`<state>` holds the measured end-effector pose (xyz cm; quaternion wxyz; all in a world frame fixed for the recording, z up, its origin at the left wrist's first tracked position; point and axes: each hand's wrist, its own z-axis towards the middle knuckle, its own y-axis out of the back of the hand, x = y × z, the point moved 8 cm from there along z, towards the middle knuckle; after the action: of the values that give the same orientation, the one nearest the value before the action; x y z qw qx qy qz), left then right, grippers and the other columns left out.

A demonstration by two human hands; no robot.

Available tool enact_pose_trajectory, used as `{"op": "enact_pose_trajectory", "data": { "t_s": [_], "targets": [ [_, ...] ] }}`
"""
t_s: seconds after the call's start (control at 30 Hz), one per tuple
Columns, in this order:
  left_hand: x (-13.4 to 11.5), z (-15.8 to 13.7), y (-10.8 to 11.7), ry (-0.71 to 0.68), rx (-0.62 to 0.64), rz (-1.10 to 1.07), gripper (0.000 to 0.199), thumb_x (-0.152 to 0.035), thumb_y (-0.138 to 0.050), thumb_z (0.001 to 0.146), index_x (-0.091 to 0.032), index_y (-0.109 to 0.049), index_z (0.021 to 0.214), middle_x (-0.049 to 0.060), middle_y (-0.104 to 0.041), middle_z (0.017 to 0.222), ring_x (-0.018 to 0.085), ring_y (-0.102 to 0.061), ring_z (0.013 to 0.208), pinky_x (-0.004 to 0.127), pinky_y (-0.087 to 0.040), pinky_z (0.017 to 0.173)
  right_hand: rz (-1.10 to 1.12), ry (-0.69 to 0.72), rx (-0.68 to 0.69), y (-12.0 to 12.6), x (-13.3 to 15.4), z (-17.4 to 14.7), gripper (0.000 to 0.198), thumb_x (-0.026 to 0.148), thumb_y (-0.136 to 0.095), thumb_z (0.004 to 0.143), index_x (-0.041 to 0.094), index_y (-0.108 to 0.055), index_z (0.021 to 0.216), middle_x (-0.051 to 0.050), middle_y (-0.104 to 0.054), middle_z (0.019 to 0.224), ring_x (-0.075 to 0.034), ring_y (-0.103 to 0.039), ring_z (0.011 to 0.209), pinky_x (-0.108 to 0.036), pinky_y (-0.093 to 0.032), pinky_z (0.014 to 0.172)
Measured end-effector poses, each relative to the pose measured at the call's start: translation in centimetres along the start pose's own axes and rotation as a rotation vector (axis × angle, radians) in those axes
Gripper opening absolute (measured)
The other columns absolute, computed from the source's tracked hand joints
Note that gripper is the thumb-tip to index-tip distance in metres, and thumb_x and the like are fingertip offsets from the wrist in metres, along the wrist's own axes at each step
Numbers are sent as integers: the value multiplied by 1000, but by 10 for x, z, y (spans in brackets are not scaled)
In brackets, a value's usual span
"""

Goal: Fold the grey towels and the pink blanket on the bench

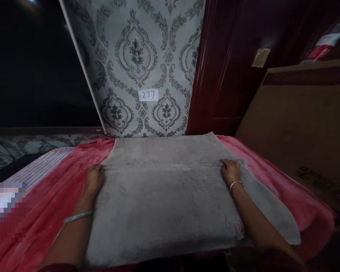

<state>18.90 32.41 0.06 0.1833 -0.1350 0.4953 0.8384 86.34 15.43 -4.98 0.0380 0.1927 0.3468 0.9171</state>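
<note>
A grey plush towel (158,207) lies spread out in front of me, with a small pink-and-white patch at its lower right corner. At its left edge, my left hand (95,178) is closed, its fingertips pinching the fabric. My right hand (231,171) grips the cloth near the right edge, fingers bent over it. A straight raised crease runs across the towel between the two hands. To the right of my right forearm, a loose part of the grey fabric hangs outward.
Beneath the towel is a red-pink blanket (56,192). A cardboard box (297,124) stands at the right, with a bottle (325,43) above it. Patterned wallpaper (136,49) bears a paper label (148,95) reading 277. A dark screen (39,68) is at the left.
</note>
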Motion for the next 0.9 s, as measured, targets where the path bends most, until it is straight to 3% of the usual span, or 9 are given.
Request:
{"op": "enact_pose_trajectory", "data": {
  "t_s": [0.17,0.33,0.53,0.67,0.77,0.9],
  "targets": [
    [1,1,7,15,-55,-83,22,-23,-48,74,-20,-68,82,16,-72,96,33,-65,103,47,-52,99,92,-57,-42,6,-2,2,33,16,-46,74,19,-76,86,-9,-75,88,-30,-60,97,-49,-41,100],
    [-6,1,25,-20,-147,-125,14,-25,-48,74,-22,-60,80,13,-69,91,31,-63,99,47,-51,98,142,-96,-102,19,2,1,31,17,-46,76,15,-75,87,-12,-71,83,-29,-56,92,-47,-42,97],
    [-17,-8,54,-122,-359,-108,11,-29,-46,78,-22,-54,81,15,-64,89,34,-60,97,53,-50,94,160,-78,-263,48,7,-3,32,22,-43,82,15,-73,92,-13,-68,88,-30,-54,95,-51,-40,97],
    [-16,-14,69,-113,-472,-53,13,-32,-44,82,-23,-53,82,15,-63,88,35,-59,94,56,-48,93,196,-24,-367,65,10,-4,29,24,-44,85,15,-70,91,-13,-66,87,-30,-55,90,-54,-37,98],
    [-14,-14,68,-93,-446,-29,14,-34,-44,82,-23,-53,82,14,-62,87,35,-59,96,56,-47,95,194,-39,-359,65,8,-4,28,25,-44,84,15,-70,91,-13,-64,85,-31,-54,89,-56,-37,97],
    [-9,-10,56,-37,-323,-81,15,-35,-45,81,-23,-53,83,14,-62,90,34,-60,97,51,-50,91,178,-41,-293,57,8,-3,30,25,-43,84,15,-70,92,-13,-63,83,-32,-52,89,-56,-39,94]
  ]
}}
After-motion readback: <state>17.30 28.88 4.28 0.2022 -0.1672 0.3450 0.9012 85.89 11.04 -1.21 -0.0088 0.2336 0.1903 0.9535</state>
